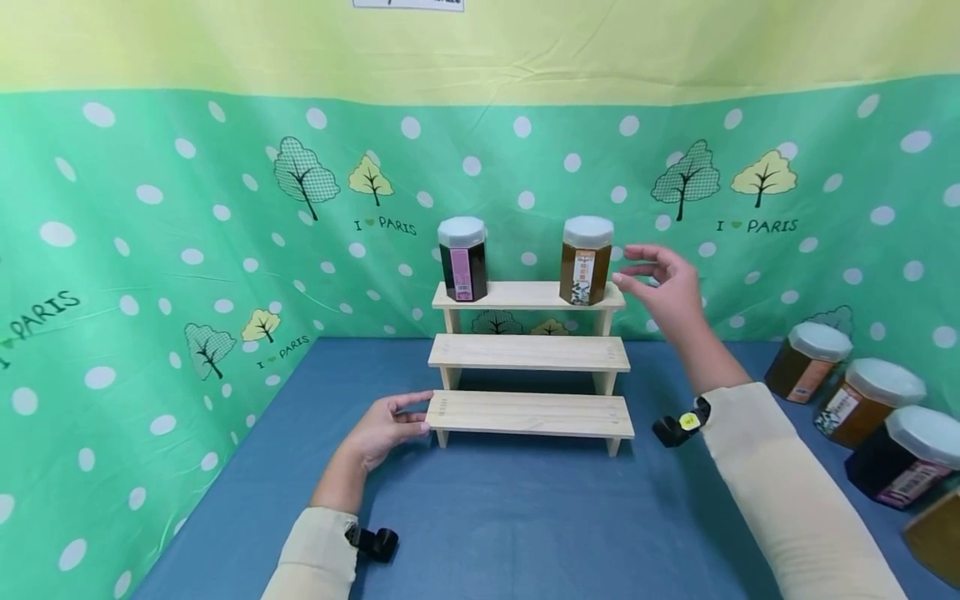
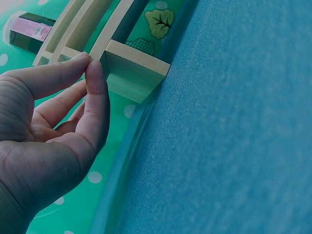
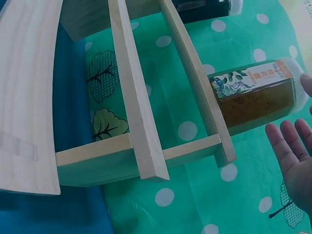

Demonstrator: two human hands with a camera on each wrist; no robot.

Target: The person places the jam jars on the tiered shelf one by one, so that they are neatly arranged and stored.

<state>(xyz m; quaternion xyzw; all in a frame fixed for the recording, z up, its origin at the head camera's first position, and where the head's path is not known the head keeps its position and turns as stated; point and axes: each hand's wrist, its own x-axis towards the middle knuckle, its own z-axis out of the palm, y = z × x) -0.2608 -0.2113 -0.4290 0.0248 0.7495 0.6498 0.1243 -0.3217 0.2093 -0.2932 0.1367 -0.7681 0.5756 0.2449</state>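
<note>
A three-step wooden display rack (image 1: 528, 353) stands on the blue-covered table. My left hand (image 1: 384, 430) pinches the left end of its lowest step between thumb and fingertips, as the left wrist view shows close up. On the top step, toward the right, an amber jar (image 1: 596, 271) with a white lid stands upright. Just to the right of this jar is my right hand (image 1: 667, 287), fingers spread and holding nothing; the right wrist view shows a gap between fingers and jar. A dark jar (image 1: 452, 271) with a pink label stands at the top step's left.
Along the table's right side stand more white-lidded jars: a brown one (image 1: 802, 371), an amber one (image 1: 858, 414), a dark one (image 1: 896, 475) and another cut off by the frame edge. Behind the rack hangs a green dotted cloth (image 1: 525, 150). Blue cloth (image 1: 510, 517) covers the table.
</note>
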